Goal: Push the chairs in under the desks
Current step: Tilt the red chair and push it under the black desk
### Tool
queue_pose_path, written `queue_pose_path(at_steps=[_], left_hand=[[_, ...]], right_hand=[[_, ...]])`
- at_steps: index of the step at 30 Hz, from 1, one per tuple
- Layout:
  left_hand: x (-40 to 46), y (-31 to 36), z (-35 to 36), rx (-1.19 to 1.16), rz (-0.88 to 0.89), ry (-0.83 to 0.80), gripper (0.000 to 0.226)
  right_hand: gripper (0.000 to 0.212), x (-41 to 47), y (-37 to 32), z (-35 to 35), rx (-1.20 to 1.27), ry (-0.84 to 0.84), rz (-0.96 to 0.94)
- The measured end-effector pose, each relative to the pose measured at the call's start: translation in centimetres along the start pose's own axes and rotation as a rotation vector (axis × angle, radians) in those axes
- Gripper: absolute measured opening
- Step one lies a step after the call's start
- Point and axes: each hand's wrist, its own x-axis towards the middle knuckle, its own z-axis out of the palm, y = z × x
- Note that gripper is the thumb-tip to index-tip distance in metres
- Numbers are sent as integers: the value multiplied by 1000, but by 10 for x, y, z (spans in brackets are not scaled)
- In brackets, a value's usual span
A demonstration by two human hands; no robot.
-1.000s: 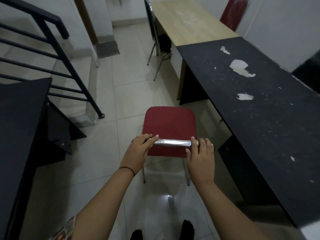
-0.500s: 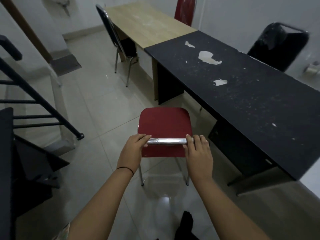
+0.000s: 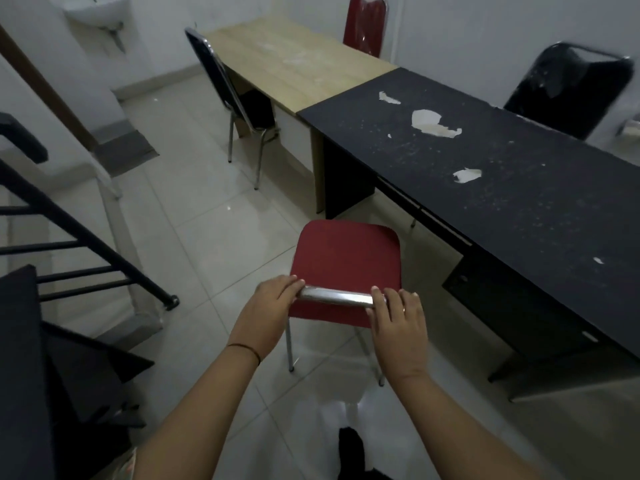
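Both hands held the chrome top rail [image 3: 335, 296] of the red chair [image 3: 346, 261]. The left hand [image 3: 268, 306] was curled round the rail's left end; the right hand [image 3: 398, 318] lay over its right end with the fingers [image 3: 389, 299] bent across the metal. The chair stood on the tiled floor [image 3: 207, 237], just beside the front edge of the black desk [image 3: 519, 188] and not under it; its seat faced along the desk rather than into the kneehole.

Task status, judged from the layout: this chair was not yet pushed in. It appeared to need turning toward the desk before the push. The dark chair [image 3: 221, 95] at the wooden desk [image 3: 294, 60] had its seat partly under the top. A second red chair [image 3: 365, 24] and a black chair [image 3: 571, 88] stood on the far side; how far in they were could not be told.

Containers: a wash basin [image 3: 93, 10] hung on the far wall; its contents were not visible. What looked like a drawer unit [image 3: 502, 299] under the black desk was shut.
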Motion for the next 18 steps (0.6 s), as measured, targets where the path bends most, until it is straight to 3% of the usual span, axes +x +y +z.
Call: queue_pose_path(at_steps=[4, 11, 18], left_hand=[[-7, -11, 9, 50, 189, 46, 58], [1, -34, 13, -130, 310, 14, 52], [21, -64, 16, -200, 545, -49, 46]], right_hand=[[44, 1, -8, 2, -41, -52, -1], [42, -1, -32, 4, -152, -10, 145], [46, 3, -43, 3, -265, -37, 204]])
